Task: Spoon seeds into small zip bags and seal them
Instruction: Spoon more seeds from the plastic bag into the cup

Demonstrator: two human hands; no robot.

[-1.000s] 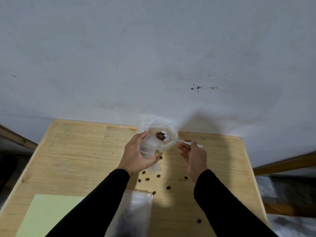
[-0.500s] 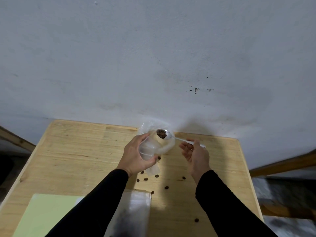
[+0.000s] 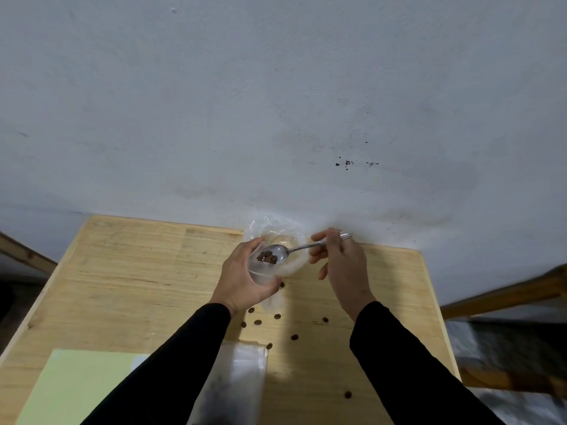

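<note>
My left hand (image 3: pixel 242 280) grips a small clear zip bag (image 3: pixel 263 276), held upright with its mouth open. My right hand (image 3: pixel 340 265) holds a metal spoon (image 3: pixel 296 250) by the handle. The spoon's bowl, loaded with brown seeds (image 3: pixel 267 257), sits right at the bag's mouth. Behind the bag lies a crumpled clear plastic bag (image 3: pixel 276 228) at the table's far edge. Several loose seeds (image 3: pixel 294 337) are scattered on the wooden table (image 3: pixel 122 277) below my hands.
A pale green sheet (image 3: pixel 76 384) lies at the near left. A flat clear bag (image 3: pixel 236 381) lies near the front, partly under my left sleeve. A white wall (image 3: pixel 276 102) rises directly behind the table. Wooden rails stand left and right.
The spoon with seeds has moved left and down from above the crumpled bag to the mouth of the small bag. My right hand rose and turned over the handle.
</note>
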